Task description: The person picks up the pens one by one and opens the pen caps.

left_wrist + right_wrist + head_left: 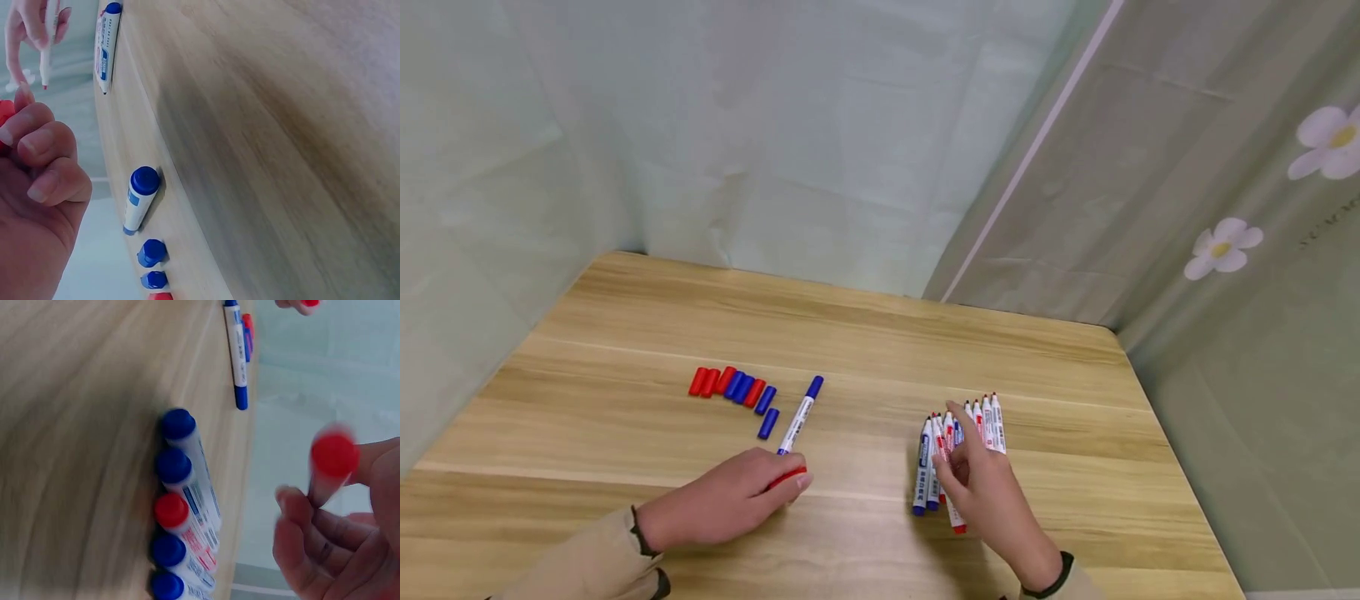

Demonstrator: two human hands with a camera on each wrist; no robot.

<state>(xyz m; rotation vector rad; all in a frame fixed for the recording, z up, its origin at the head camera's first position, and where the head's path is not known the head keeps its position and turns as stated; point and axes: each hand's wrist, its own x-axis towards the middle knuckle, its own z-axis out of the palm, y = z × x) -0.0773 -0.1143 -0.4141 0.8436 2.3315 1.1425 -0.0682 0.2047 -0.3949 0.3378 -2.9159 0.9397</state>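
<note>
My left hand (730, 496) grips a red marker cap (787, 477) between thumb and curled fingers, just below a capped blue marker (797, 423) lying on the table. In the left wrist view, the red cap (5, 115) shows at the edge, beside the fingers. My right hand (988, 492) pinches an uncapped red marker (956, 517) over a group of other markers. Its red butt end (334, 453) is blurred in the right wrist view, while the left wrist view shows its red tip pointing down. The two hands are apart.
Several uncapped white markers (922, 475) lie side by side under and around the right hand, tips pointing away. Loose red caps (697, 381) and blue caps (767, 423) form a slanting row on the left. Pale curtains (820, 167) hang behind the wooden table (865, 333).
</note>
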